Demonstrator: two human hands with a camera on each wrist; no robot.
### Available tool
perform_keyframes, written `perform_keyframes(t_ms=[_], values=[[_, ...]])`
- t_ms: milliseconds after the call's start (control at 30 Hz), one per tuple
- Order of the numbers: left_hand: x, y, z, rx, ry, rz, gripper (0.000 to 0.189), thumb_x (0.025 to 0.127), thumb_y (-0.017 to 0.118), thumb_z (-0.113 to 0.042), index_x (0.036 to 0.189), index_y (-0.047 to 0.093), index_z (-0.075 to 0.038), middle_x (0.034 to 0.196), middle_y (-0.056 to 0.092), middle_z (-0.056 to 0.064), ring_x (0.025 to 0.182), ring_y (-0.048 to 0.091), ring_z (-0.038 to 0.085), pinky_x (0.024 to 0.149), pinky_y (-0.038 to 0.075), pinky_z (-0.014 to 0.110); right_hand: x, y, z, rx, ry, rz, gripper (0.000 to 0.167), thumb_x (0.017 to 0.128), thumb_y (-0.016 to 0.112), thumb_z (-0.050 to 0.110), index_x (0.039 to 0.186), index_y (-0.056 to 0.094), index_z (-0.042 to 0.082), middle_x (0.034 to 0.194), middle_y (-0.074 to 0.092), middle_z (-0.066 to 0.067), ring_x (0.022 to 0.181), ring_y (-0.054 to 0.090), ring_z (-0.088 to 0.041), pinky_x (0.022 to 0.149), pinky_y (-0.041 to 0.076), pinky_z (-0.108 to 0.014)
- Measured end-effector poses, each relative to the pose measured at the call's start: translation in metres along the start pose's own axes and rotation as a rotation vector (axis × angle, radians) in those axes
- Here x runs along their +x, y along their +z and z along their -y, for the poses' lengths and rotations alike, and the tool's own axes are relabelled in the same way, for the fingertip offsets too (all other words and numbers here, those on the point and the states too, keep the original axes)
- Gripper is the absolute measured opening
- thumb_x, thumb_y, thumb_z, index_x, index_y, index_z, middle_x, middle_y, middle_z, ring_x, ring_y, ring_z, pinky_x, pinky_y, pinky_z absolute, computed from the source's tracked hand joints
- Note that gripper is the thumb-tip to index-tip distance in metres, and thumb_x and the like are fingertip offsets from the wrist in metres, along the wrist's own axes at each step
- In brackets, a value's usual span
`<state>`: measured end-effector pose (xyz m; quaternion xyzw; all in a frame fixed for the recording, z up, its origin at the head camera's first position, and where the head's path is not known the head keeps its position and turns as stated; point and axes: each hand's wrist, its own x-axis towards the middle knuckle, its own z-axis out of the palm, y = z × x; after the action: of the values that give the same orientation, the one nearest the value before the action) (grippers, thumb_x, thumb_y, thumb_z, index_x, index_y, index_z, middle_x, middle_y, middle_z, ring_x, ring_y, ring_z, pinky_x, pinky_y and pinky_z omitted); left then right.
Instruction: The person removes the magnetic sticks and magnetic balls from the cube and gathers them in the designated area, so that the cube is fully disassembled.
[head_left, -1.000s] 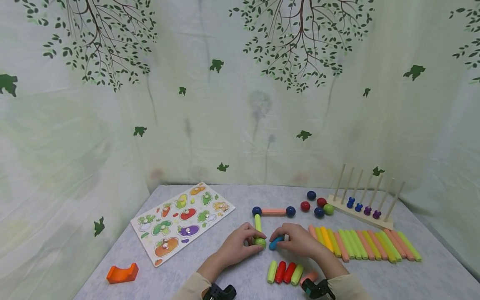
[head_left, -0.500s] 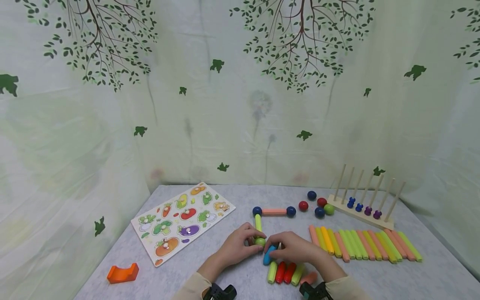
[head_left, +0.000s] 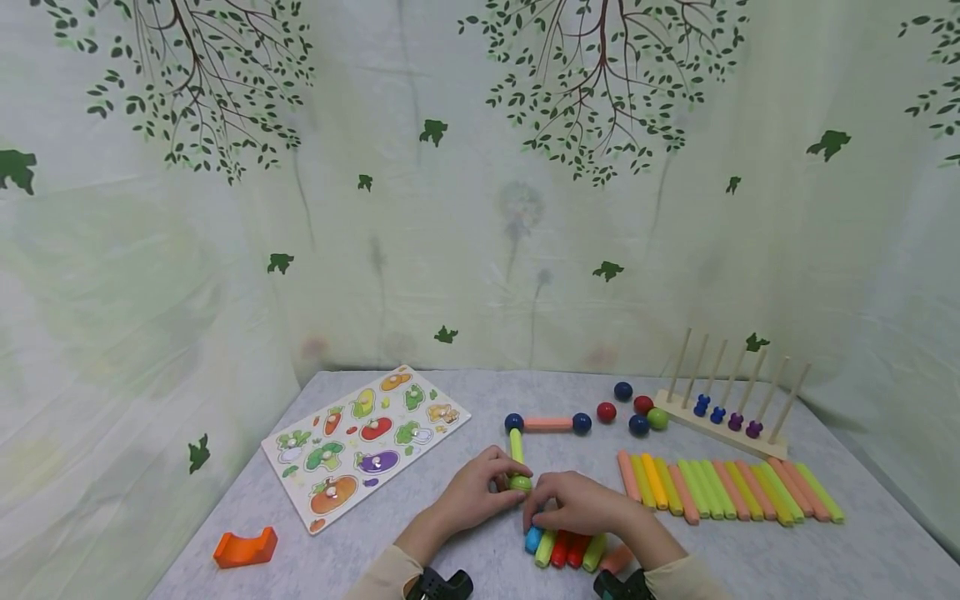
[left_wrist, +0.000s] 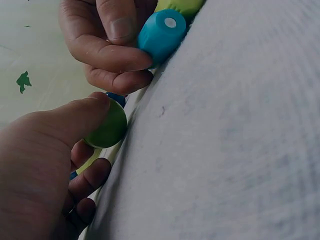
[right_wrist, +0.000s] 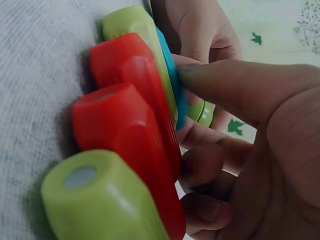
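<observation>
My left hand (head_left: 480, 487) pinches a green ball (head_left: 521, 482) between thumb and fingers, and a lime stick (head_left: 516, 446) runs from the ball to a dark blue ball (head_left: 513, 422). My right hand (head_left: 577, 502) has its thumb and fingers on a short blue stick (head_left: 533, 540). The blue stick lies at the left end of a row of short sticks, beside a lime one (head_left: 545, 550). In the left wrist view the end of the blue stick (left_wrist: 162, 37) bears a pale round disc. Two red sticks (right_wrist: 125, 120) and another lime stick (right_wrist: 100, 195) fill out the row.
Long coloured sticks (head_left: 720, 490) lie side by side at the right. Behind them are a peg stand (head_left: 723, 425) and several loose balls (head_left: 606, 412). A vegetable picture board (head_left: 367, 446) and an orange curved block (head_left: 245, 547) lie left. A salmon stick (head_left: 551, 424) joins two blue balls.
My right hand has brought the blue stick left and toward me, turning it in line with the row of short sticks. My left hand has stayed at the green ball.
</observation>
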<state>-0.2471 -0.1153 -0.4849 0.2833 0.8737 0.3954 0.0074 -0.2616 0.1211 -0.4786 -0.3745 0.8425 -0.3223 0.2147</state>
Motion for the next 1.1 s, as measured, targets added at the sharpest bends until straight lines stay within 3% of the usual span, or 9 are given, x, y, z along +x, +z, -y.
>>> perform_keyframes(t_ms=[100,233,333,467,567,967,1100], values=[[0.000,0.000,0.001,0.000,0.000,-0.002,0.026,0.092,0.072,-0.033,0.118,0.070,-0.031,0.101,0.055,-0.009,0.077,0.053,0.000,0.068,0.046,0.018,0.016,0.006,-0.040,-0.024,-0.035,0.020,0.015,0.096,0.061,0.049,0.100,0.074,0.042,0.103,0.064,0.019,0.086,0.057,0.000,0.078,0.047,-0.020],[0.001,0.000,0.001,-0.003,0.001,-0.002,0.025,0.092,0.072,-0.033,0.117,0.070,-0.031,0.101,0.055,-0.009,0.077,0.053,0.000,0.068,0.046,0.018,0.024,0.009,-0.059,-0.024,-0.059,0.024,0.014,0.094,0.063,0.053,0.098,0.074,0.046,0.105,0.065,0.020,0.090,0.059,0.000,0.081,0.048,-0.021],[0.000,0.000,0.001,-0.007,0.000,-0.003,0.025,0.092,0.072,-0.033,0.117,0.070,-0.031,0.101,0.056,-0.009,0.077,0.053,0.000,0.068,0.046,0.018,0.015,0.005,-0.033,-0.041,-0.058,0.015,0.012,0.096,0.064,0.044,0.098,0.075,0.041,0.105,0.065,0.017,0.090,0.058,-0.003,0.081,0.048,-0.022],[0.000,0.000,0.000,-0.012,-0.001,-0.003,0.025,0.092,0.072,-0.033,0.117,0.070,-0.031,0.101,0.055,-0.009,0.077,0.053,0.000,0.068,0.046,0.018,-0.006,-0.001,0.027,-0.036,0.003,0.005,0.014,0.097,0.065,0.024,0.097,0.078,0.029,0.102,0.065,0.012,0.088,0.057,-0.005,0.081,0.047,-0.023],[0.000,0.000,0.000,-0.009,0.002,-0.003,0.025,0.092,0.072,-0.032,0.117,0.070,-0.031,0.101,0.055,-0.009,0.077,0.053,-0.001,0.068,0.046,0.018,-0.013,-0.003,0.048,-0.005,0.034,0.019,0.016,0.096,0.065,0.018,0.093,0.078,0.026,0.100,0.066,0.012,0.087,0.056,-0.002,0.083,0.045,-0.021],[0.000,0.000,0.000,-0.010,0.028,-0.016,0.026,0.092,0.072,-0.033,0.118,0.070,-0.029,0.100,0.056,-0.007,0.078,0.054,0.001,0.068,0.045,0.018,-0.019,-0.005,0.053,0.028,0.005,0.099,0.016,0.094,0.065,0.014,0.088,0.079,0.019,0.099,0.063,0.015,0.092,0.055,-0.001,0.088,0.043,-0.021],[0.000,0.000,0.000,-0.014,0.020,-0.012,0.026,0.092,0.072,-0.033,0.118,0.070,-0.030,0.100,0.056,-0.006,0.078,0.054,0.001,0.069,0.045,0.018,-0.019,-0.007,0.052,0.024,0.001,0.075,0.018,0.096,0.063,0.017,0.090,0.078,0.022,0.099,0.064,0.015,0.091,0.055,-0.001,0.086,0.044,-0.021]])
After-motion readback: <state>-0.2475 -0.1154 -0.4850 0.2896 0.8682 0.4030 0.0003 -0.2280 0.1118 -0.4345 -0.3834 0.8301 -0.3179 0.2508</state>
